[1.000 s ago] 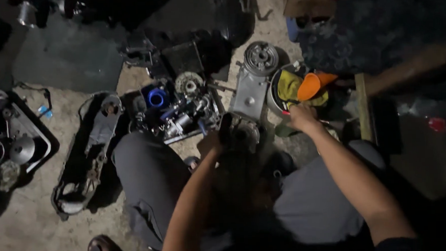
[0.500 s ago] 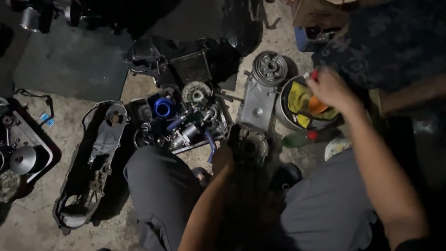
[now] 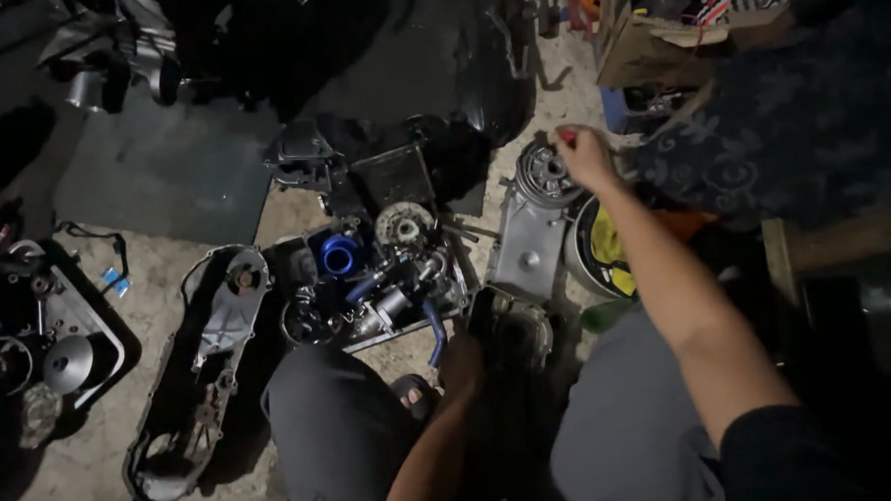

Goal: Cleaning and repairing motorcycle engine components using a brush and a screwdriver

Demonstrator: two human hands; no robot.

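1. Our right hand (image 3: 584, 157) has left the bowl (image 3: 596, 249) and reached up over the clutch drum (image 3: 542, 173), fingers closed on a small red-tipped tool.
2. Our left hand (image 3: 462, 363) grips the dark engine part (image 3: 509, 328) between our knees.
3. Fetching seems underway; next, carry the tool back carefully.

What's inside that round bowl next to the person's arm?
Something yellow shows inside the round bowl. The right forearm covers most of it, so what else lies inside cannot be seen.

1 open brown cardboard box (image 3: 657, 41) seen at top right, torn flaps, a blue container (image 3: 615, 108) tucked below it
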